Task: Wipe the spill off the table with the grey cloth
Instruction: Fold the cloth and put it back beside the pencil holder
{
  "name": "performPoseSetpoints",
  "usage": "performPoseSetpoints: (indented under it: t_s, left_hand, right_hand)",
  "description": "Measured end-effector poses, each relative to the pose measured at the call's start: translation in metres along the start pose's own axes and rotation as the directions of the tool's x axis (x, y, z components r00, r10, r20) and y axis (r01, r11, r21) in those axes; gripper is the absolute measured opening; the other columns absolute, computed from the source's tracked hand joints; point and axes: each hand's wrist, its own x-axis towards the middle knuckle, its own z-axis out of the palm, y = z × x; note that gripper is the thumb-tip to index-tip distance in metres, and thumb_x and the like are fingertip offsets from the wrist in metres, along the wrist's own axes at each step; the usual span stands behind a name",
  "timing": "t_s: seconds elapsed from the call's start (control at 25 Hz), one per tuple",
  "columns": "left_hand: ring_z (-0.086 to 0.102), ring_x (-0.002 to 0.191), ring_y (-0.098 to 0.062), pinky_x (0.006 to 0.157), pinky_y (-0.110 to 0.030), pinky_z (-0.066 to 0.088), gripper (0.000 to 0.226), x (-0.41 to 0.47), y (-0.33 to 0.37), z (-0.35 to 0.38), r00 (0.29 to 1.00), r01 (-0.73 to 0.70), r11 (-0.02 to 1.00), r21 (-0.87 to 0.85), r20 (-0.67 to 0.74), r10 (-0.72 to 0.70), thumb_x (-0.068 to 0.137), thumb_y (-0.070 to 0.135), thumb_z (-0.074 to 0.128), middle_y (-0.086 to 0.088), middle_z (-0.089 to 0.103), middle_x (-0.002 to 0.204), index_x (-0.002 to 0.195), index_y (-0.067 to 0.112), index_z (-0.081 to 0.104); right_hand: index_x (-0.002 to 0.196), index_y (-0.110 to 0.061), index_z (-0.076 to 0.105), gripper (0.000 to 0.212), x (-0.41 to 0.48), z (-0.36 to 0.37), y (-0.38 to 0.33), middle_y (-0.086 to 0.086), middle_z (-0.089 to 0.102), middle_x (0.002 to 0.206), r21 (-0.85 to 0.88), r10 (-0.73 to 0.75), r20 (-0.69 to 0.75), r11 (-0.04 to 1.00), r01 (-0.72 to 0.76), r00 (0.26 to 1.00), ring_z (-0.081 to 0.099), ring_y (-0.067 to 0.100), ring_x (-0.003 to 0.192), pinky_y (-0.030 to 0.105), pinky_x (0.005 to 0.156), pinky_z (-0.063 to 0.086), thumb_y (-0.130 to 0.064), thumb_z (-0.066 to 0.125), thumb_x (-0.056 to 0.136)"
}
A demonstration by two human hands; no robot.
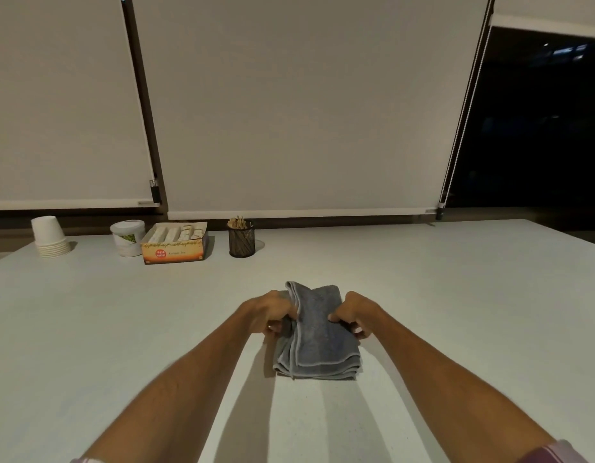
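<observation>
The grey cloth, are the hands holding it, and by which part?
Yes. Both hands grip the folded cloth as it lies on the table: the left hand pinches its left edge, the right hand its right edge, around mid-length.

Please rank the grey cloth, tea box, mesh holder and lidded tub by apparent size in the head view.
1. grey cloth, nearest the camera, so flattered
2. tea box
3. mesh holder and lidded tub: too alike to rank

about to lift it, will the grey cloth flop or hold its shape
The cloth will probably flop: its folded layers sag and curl at the edges. It looks light and likely to unfold unless both hands, left and right, keep pinching the sides.
</observation>
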Motion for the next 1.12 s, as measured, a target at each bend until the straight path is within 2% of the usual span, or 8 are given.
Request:
performPoseSetpoints:
  t_s: [0.16,0.28,0.4,0.48,0.64,0.84,1.0,1.12]
  left_hand:
    - [0.058,0.091,-0.030,0.069,-0.037,0.058,0.018,0.017,0.008,-0.015,0.998,-0.055,0.997,-0.052,-0.023,0.054,0.091,-0.004,0.050,-0.019,0.054,0.113,0.107,0.004,0.049]
    - [0.059,0.097,-0.033,0.086,-0.048,0.057,0.016,0.036,0.021,-0.028,0.994,-0.080,0.993,-0.092,-0.078,0.073,0.092,-0.003,0.047,-0.022,0.052,0.121,0.106,0.005,0.045]
    - [0.059,0.105,-0.035,0.087,-0.050,0.055,0.017,0.062,0.041,-0.039,0.989,-0.119,0.973,-0.196,-0.112,0.098,0.093,-0.005,0.045,-0.019,0.055,0.113,0.105,0.007,0.046]
    - [0.058,0.099,-0.032,0.086,-0.050,0.055,0.024,0.079,0.056,-0.048,0.987,-0.126,0.965,-0.228,-0.130,0.098,0.092,-0.007,0.045,-0.016,0.057,0.105,0.112,0.005,0.049]
    - [0.061,0.102,-0.034,0.091,-0.049,0.054,0.038,0.122,0.080,-0.070,0.985,-0.106,0.970,-0.220,-0.157,0.072,0.094,-0.010,0.043,-0.020,0.057,0.116,0.127,0.008,0.049]
    - [0.062,0.095,-0.029,0.069,-0.038,0.058,0.036,0.179,0.100,-0.081,0.975,-0.094,0.967,-0.237,-0.217,0.042,0.094,-0.006,0.047,-0.016,0.059,0.106,0.127,0.008,0.050]
    - [0.060,0.091,-0.026,0.073,-0.038,0.056,0.030,0.225,0.105,-0.082,0.966,-0.067,0.960,-0.273,-0.260,-0.006,0.093,-0.006,0.050,-0.017,0.057,0.109,0.117,0.011,0.052]
    - [0.060,0.084,-0.024,0.061,-0.031,0.056,0.028,0.254,0.110,-0.083,0.955,-0.083,0.952,-0.295,-0.295,-0.008,0.094,-0.006,0.049,-0.015,0.059,0.103,0.115,0.011,0.054]
  right_hand:
    - [0.085,-0.004,0.053,0.015,0.009,-0.019,-0.012,0.010,0.053,0.085,0.126,0.059,0.063,0.990,-0.066,0.996,0.049,0.021,0.075,0.039,0.074,0.043,-0.013,0.063,0.092]
    - [0.101,-0.001,0.053,0.017,0.023,-0.032,-0.029,0.012,0.054,0.094,0.211,0.018,0.068,0.977,-0.032,0.998,0.049,0.022,0.075,0.044,0.075,0.043,-0.014,0.061,0.094]
    - [0.123,0.005,0.052,0.039,0.054,-0.046,-0.044,0.017,0.056,0.111,0.300,-0.029,0.054,0.954,0.011,0.998,0.055,0.028,0.087,0.047,0.080,0.047,-0.017,0.062,0.093]
    - [0.127,0.006,0.052,0.043,0.079,-0.055,-0.054,0.018,0.059,0.113,0.348,-0.048,0.055,0.937,0.026,0.997,0.057,0.030,0.091,0.050,0.085,0.049,-0.019,0.062,0.094]
    - [0.129,0.003,0.052,0.040,0.130,-0.072,-0.077,0.019,0.058,0.127,0.422,-0.090,0.064,0.905,0.055,0.994,0.056,0.031,0.101,0.051,0.093,0.048,-0.016,0.060,0.095]
    - [0.128,0.002,0.052,0.036,0.204,-0.074,-0.094,0.022,0.056,0.129,0.437,-0.147,-0.014,0.889,0.138,0.989,0.053,0.031,0.101,0.048,0.093,0.049,-0.011,0.060,0.094]
    - [0.127,0.001,0.052,0.037,0.260,-0.072,-0.097,0.022,0.057,0.126,0.421,-0.158,-0.063,0.891,0.170,0.985,0.053,0.029,0.097,0.040,0.084,0.049,-0.010,0.061,0.093]
    - [0.126,-0.001,0.053,0.037,0.294,-0.072,-0.103,0.021,0.058,0.124,0.403,-0.163,-0.138,0.892,0.205,0.977,0.055,0.029,0.096,0.042,0.090,0.051,-0.013,0.062,0.093]
